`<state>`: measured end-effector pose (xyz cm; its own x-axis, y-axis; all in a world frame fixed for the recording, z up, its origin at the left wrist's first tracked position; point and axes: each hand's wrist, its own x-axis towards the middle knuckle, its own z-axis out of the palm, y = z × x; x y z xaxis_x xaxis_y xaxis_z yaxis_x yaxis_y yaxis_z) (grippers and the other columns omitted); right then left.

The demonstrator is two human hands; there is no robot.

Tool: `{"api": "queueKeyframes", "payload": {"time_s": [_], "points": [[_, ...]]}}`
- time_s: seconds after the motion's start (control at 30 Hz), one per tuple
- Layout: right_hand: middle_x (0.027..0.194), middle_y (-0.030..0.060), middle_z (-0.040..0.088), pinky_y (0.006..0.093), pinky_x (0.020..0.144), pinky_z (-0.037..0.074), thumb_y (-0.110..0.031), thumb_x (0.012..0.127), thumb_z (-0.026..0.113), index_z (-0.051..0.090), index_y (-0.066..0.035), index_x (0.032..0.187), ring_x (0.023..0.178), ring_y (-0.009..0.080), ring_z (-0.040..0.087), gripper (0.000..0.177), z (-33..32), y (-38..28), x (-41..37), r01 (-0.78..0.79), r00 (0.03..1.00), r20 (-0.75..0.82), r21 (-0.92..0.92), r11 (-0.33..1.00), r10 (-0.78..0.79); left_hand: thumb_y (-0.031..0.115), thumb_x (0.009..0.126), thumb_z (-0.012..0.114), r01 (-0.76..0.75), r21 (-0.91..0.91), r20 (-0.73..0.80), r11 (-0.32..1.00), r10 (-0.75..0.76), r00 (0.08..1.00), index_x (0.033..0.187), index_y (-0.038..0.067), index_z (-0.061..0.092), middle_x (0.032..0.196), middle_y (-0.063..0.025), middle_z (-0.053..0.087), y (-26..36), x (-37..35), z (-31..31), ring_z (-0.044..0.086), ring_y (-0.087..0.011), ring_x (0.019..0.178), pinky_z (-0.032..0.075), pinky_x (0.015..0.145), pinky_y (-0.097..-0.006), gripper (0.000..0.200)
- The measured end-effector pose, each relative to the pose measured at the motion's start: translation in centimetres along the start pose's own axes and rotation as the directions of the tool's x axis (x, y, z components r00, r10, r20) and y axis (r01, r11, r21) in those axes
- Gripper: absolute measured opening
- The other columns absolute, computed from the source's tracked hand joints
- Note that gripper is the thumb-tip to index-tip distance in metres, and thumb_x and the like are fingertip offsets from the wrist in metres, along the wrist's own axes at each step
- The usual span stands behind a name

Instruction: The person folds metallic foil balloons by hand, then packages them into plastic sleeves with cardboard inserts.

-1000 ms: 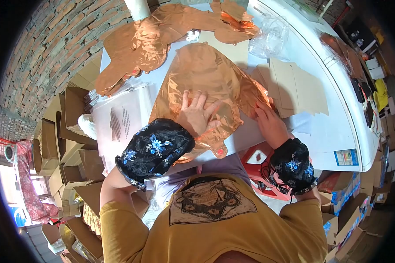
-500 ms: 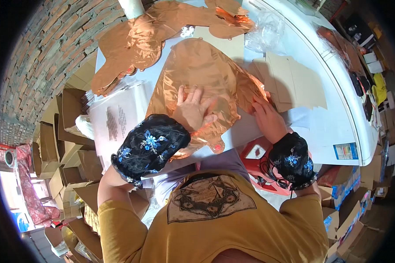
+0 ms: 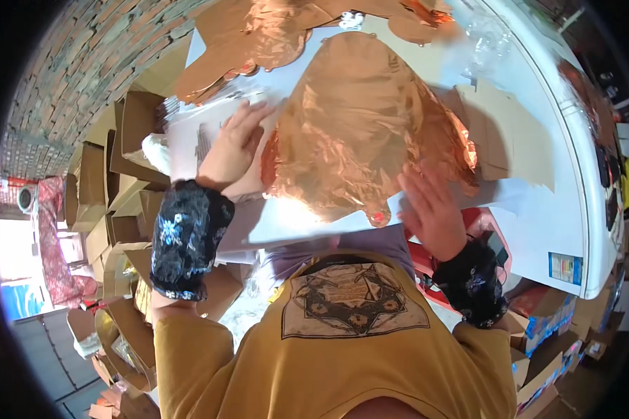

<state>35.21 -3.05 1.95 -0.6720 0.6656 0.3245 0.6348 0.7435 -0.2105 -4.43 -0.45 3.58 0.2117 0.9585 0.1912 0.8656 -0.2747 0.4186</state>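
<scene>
A flat copper-coloured foil balloon [image 3: 353, 119] lies creased on the white table, a small round tab with a red spot at its near end. My left hand [image 3: 234, 146] is off the foil, just beyond its left edge, fingers stretched out and nothing in them. Under and beside that hand is a stack of clear plastic bags [image 3: 185, 143] with dark print. My right hand [image 3: 435, 213] is at the balloon's lower right edge, fingers extended, slightly blurred, with the fingertips overlapping the foil.
More copper foil balloons [image 3: 272, 35] lie along the far side. Beige card sheets [image 3: 514, 133] and crumpled clear plastic [image 3: 489, 45] are at the right. Cardboard boxes [image 3: 94, 185] stand left of the table. A red plastic stool [image 3: 493, 241] is below the near right edge.
My left hand has lifted off the balloon and moved left. My right hand has let go of the foil's right edge and drawn nearer. The camera view has shifted.
</scene>
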Motion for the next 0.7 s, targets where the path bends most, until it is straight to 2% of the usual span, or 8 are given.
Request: {"api": "queueKeyframes", "payload": {"time_s": [0.07,0.1,0.23,0.47,0.7], "points": [[0.143,0.0131,0.048,0.0497,0.112,0.032,-0.028,0.083,0.069,0.051,-0.004,0.134,0.136,0.0343,0.041,0.06,0.6,-1.6,0.8,0.016,0.999,0.05,0.024,1.0,-0.018,0.002,0.096,0.047,0.03,0.107,0.039,0.994,-0.034,0.999,0.14,0.016,0.049,0.147,-0.0114,0.046,0.9,-2.3,-0.1,0.032,-0.038,0.143,0.025,0.115,-0.0507,0.046],[0.145,0.0122,0.047,0.0486,0.114,0.03,-0.037,0.082,0.069,0.05,-0.004,0.136,0.138,0.0332,0.039,0.066,1.6,-1.8,0.9,0.044,0.998,0.033,0.008,0.999,-0.044,0.001,0.096,0.046,0.049,0.098,0.054,0.994,-0.054,0.997,0.141,0.016,0.049,0.149,-0.0088,0.044,1.2,-3.4,0.1,0.028,-0.0356,0.145,0.02,0.117,-0.0516,0.047],[0.145,0.0123,0.046,0.0488,0.115,0.028,-0.042,0.078,0.072,0.05,-0.002,0.136,0.139,0.0327,0.038,0.074,3.2,-2.5,1.3,0.03,0.997,0.065,0.048,0.998,-0.033,0.006,0.097,0.046,0.098,0.156,0.076,0.983,-0.111,0.991,0.141,0.015,0.048,0.15,-0.0076,0.043,1.7,-5.5,1.2,0.025,-0.0334,0.147,0.014,0.118,-0.0516,0.045],[0.143,0.0157,0.047,0.0485,0.115,0.029,-0.039,0.08,0.072,0.049,0.002,0.135,0.136,0.0333,0.04,0.073,4.2,-3.4,1.6,0.034,0.999,0.011,0.09,0.995,-0.035,0.016,0.1,0.044,0.076,0.194,0.086,0.978,-0.094,0.992,0.144,0.015,0.046,0.149,-0.0084,0.044,1.8,-5.4,2.1,0.028,-0.0325,0.145,0.014,0.117,-0.0518,0.044],[0.144,0.0177,0.047,0.0475,0.114,0.031,-0.035,0.079,0.074,0.05,0.002,0.135,0.135,0.0353,0.042,0.072,4.7,-4.4,1.8,0.002,1.0,-0.01,0.131,0.991,-0.001,0.015,0.097,0.048,0.051,0.2,0.058,0.978,-0.064,0.996,0.143,0.015,0.046,0.145,-0.0084,0.046,1.6,-5.4,2.5,0.031,-0.0333,0.143,0.016,0.117,-0.052,0.047]]}}
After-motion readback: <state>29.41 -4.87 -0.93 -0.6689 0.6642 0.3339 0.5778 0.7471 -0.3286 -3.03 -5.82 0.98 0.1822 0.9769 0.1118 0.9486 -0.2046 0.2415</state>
